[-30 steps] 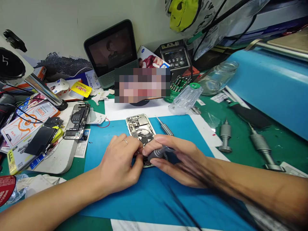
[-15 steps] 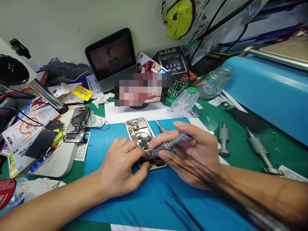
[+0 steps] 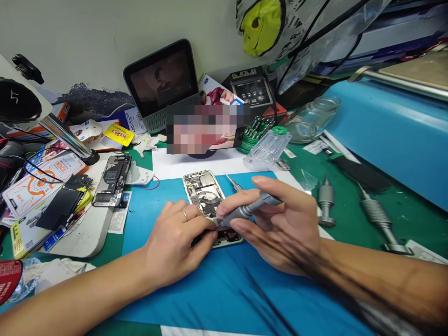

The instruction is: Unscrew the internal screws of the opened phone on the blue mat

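An opened phone [image 3: 205, 189] with its inner parts showing lies on a blue mat [image 3: 224, 289]. My right hand [image 3: 280, 224] is closed round a grey screwdriver [image 3: 250, 208], whose tip points down at the phone's lower half. My left hand [image 3: 175, 242] rests on the mat with a ring on one finger; its fingertips are pinched at the phone's lower edge beside the screwdriver tip. What they pinch is too small to make out. A second screwdriver [image 3: 233, 183] lies on the mat to the right of the phone.
Another opened phone [image 3: 112, 179] and loose parts lie at the left among packets and boxes. A small screen [image 3: 163, 86] stands at the back. A clear plastic bottle [image 3: 268, 149], a bit holder [image 3: 257, 130], a glass jar [image 3: 311, 119] and two metal tools [image 3: 376, 210] lie to the right.
My right hand has lifted and turned, so the screwdriver now slants up to the right. In the last half second nothing has moved much.
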A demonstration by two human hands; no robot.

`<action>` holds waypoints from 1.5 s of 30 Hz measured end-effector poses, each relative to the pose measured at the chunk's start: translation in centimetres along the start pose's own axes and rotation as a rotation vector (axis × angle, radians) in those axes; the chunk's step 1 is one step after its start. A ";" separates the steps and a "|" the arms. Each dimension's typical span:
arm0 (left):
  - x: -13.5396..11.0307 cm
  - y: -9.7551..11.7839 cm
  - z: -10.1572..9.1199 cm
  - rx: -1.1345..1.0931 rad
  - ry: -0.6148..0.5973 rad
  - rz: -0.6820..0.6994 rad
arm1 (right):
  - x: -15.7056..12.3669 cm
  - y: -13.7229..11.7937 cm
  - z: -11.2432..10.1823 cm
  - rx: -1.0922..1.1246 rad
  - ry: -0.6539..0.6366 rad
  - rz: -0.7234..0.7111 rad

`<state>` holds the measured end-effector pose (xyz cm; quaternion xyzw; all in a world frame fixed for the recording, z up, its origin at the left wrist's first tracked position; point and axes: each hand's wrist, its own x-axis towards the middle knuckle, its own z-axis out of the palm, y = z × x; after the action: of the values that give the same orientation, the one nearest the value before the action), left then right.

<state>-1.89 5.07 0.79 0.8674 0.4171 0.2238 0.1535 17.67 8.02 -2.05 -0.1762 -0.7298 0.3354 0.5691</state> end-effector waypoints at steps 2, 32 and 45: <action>0.0 0.0 0.0 -0.005 0.004 0.005 | 0.0 0.0 0.0 -0.007 0.000 0.001; 0.3 0.2 0.0 -0.078 0.059 -0.059 | -0.2 0.1 0.3 -0.003 0.005 0.025; 0.3 0.2 0.0 -0.021 -0.003 -0.078 | -0.1 -0.2 0.2 -0.025 -0.022 0.078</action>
<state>-1.61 5.16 0.95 0.8493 0.4477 0.2206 0.1720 17.58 7.73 -2.03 -0.2080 -0.7328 0.3499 0.5453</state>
